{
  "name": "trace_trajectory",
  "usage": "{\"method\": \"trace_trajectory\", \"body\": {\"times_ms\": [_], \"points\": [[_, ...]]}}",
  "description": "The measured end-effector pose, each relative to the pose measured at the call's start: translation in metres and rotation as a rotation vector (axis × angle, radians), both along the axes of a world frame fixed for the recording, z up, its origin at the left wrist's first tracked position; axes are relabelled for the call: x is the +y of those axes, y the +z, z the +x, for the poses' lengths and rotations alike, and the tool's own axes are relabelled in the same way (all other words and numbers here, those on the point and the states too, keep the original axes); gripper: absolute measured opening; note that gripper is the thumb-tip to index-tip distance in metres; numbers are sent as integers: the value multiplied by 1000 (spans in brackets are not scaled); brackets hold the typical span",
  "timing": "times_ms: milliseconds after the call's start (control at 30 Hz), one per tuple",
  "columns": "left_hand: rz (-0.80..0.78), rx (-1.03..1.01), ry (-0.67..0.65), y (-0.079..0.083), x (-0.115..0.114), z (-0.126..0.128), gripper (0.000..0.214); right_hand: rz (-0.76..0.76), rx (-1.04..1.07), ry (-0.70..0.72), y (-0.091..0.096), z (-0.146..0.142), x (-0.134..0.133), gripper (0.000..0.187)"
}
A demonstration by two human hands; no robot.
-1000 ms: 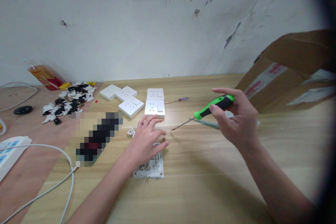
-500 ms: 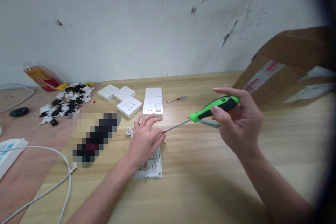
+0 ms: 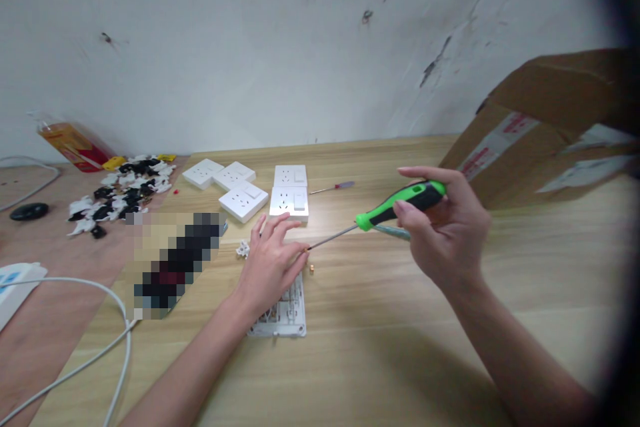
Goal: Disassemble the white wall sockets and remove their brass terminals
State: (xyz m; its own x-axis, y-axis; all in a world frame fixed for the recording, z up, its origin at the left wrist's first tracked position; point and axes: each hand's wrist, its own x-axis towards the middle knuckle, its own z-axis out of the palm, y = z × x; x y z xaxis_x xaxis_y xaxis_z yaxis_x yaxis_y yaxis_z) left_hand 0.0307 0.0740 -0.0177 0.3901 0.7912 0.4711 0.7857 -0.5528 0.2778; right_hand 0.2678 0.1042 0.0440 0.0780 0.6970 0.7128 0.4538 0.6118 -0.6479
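Note:
My right hand [image 3: 453,227] grips the green and black handle of a screwdriver [image 3: 405,205], its shaft pointing left. The screwdriver's tip meets the thumb and forefinger of my left hand [image 3: 273,263]. Those two fingers pinch a small copper-coloured piece [image 3: 306,250], mostly hidden, while the other fingers are spread. Under my left hand lies an upturned white socket panel [image 3: 293,320], its inner side facing up and partly covered. A second small copper-coloured piece [image 3: 312,268] rests on the wood just right of it.
Several white wall sockets [image 3: 243,200] sit toward the wall, beside a thin screwdriver [image 3: 333,187]. A blurred-out dark object [image 3: 175,267] and white cables [image 3: 125,347] are at left. Black and white plastic parts [image 3: 123,193] form a pile. A cardboard box [image 3: 530,127] stands right.
The whole view has shifted slightly. Both hands keep nearly the same pose, the screwdriver's tip still at my left fingertips.

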Motion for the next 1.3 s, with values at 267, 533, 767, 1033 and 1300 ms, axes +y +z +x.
{"method": "trace_trajectory", "body": {"times_ms": [267, 533, 767, 1033, 1300], "points": [[21, -14, -7, -1, 2, 1, 9, -15, -11, 6, 1, -2, -1, 31], [46, -31, -2, 0, 1, -2, 8, -49, -27, -6, 2, -1, 0, 33], [47, -40, -13, 0, 1, -1, 8, -105, 68, 47, -3, -2, 1, 37], [14, -87, -14, 2, 0, 0, 10, -146, 143, 251, -6, -5, 5, 41], [-50, -56, -49, 2, 1, -3, 18, -47, 50, 160, -6, -9, -2, 59]]}}
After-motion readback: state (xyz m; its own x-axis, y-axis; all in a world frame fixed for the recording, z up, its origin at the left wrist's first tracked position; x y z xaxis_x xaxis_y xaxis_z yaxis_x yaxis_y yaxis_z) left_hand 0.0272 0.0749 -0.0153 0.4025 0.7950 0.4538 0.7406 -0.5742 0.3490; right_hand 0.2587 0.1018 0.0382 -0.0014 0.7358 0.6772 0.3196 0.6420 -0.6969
